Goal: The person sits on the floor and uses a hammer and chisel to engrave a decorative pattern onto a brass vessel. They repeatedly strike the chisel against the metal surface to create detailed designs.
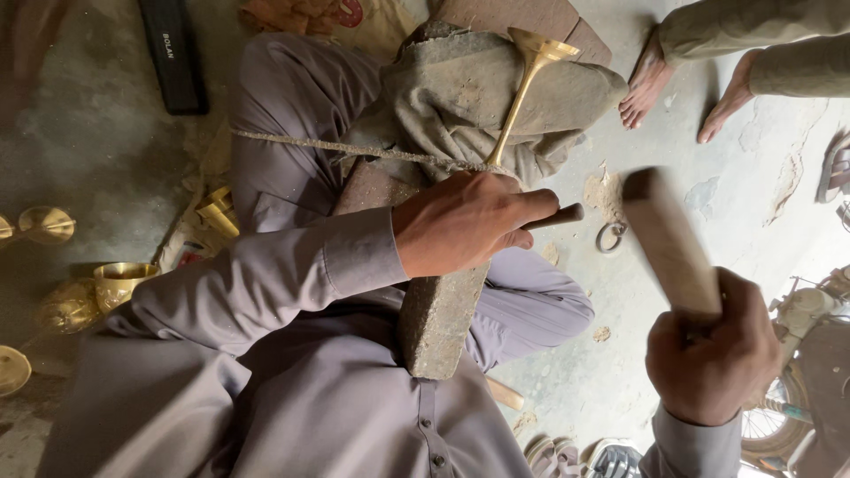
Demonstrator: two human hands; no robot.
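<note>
My left hand [465, 221] is closed around a thin dark tool handle [556, 216], whose end sticks out past my fingers, and my right hand [708, 354] is clenched on the lower end of a wooden mallet [668, 239], which is raised and blurred. The left hand sits at the base of a brass goblet [529, 75], a slim piece with a long stem and a flared cup. The goblet lies tilted on a dusty grey cloth [478, 88] that is bundled over my knee, cup end pointing away from me. A rough cord [354, 149] runs across the cloth and my thigh, passing just beside the stem's lower end. Under my left hand a long stone block [438, 323] rests along my lap, against my grey-lilac clothing (sleeve, shirt and trousers match). On the concrete floor [88, 133] to one side stand more brass cups [119, 279], some only half in view. A small metal ring [609, 237] lies on the floor between my hands. Beyond the cloth, another person's bare feet [646, 84] stand on the floor. A black flat case [173, 53] lies well apart from the goblet.
</note>
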